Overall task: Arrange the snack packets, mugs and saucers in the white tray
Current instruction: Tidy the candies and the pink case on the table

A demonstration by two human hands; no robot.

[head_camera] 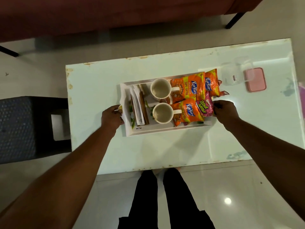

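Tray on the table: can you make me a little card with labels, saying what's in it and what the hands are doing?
tray: white tray, on the table
mugs: far mug and near mug, upright, handles toward the packets
packets: three orange packets, one pink packet, piled at the right end
left end: stack of white papers
left grip: holds the tray's left handle
right grip: beside the pink packet; what it holds is hidden
beside tray: clear box, pink lid
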